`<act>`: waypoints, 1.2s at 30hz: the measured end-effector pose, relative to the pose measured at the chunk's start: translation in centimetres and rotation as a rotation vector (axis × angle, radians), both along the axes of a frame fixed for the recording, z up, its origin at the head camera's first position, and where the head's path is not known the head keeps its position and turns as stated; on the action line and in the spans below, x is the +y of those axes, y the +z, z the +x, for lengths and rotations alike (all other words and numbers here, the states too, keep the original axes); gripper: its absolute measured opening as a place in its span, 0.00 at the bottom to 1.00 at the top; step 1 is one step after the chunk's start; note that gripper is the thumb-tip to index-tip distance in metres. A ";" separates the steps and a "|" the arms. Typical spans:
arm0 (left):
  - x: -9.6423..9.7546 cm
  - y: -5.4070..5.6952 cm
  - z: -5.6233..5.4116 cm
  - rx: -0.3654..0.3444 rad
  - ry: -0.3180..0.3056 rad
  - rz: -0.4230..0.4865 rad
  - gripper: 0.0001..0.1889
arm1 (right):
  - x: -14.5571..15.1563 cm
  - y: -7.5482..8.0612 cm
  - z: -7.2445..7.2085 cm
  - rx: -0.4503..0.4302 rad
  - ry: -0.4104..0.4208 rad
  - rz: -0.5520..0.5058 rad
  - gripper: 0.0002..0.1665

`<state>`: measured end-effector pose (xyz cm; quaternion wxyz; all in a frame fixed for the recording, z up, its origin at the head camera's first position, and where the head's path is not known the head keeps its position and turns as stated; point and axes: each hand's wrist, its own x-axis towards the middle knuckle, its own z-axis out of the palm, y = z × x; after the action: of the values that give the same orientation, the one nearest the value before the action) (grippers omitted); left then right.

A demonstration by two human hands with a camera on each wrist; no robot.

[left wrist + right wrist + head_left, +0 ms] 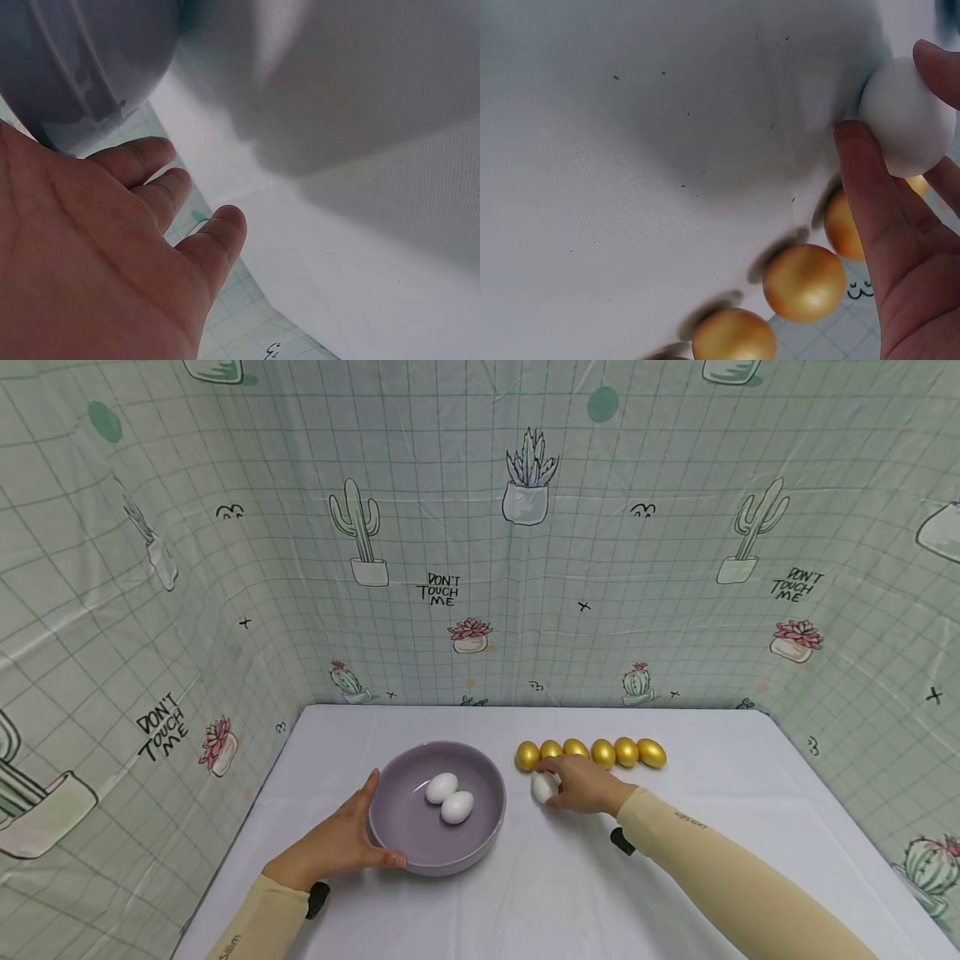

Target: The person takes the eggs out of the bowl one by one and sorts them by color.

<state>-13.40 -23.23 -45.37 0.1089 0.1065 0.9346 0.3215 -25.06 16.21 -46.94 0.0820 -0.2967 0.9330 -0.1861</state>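
Observation:
A purple bowl (437,852) stands on the table, with two white eggs (448,798) lying against each other inside. My left hand (341,839) rests against the bowl's left side, thumb at the front rim and fingers spread toward the back. In the left wrist view, three relaxed fingers (157,161) show below the bowl wall (97,67), apart from it. Right of the bowl, my right hand (588,785) pinches a white egg (545,787) between thumb and fingers. The right wrist view shows this white egg (906,120) low over the table or on it; I cannot tell which.
Several golden eggs (602,753) lie in a row behind my right hand, close to the held egg. A white cloth (525,893) covers the table. Hanging fabric (555,610) with cactus prints encloses its back and sides.

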 end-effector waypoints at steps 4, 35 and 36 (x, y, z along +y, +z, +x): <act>0.0 0.0 0.0 -0.004 0.003 0.001 0.74 | 0.1 0.1 -0.1 -0.006 0.010 -0.001 0.33; 0.1 0.2 0.1 -0.005 0.005 0.006 0.74 | 0.7 4.0 0.4 0.060 0.039 -0.030 0.34; 0.1 0.2 0.1 -0.002 0.002 0.005 0.74 | 0.5 4.3 0.4 0.063 0.037 -0.031 0.33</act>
<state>-13.27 -23.12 -45.14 0.1093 0.1057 0.9337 0.3240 -24.61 16.74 -42.59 0.0512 -0.3207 0.9266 -0.1894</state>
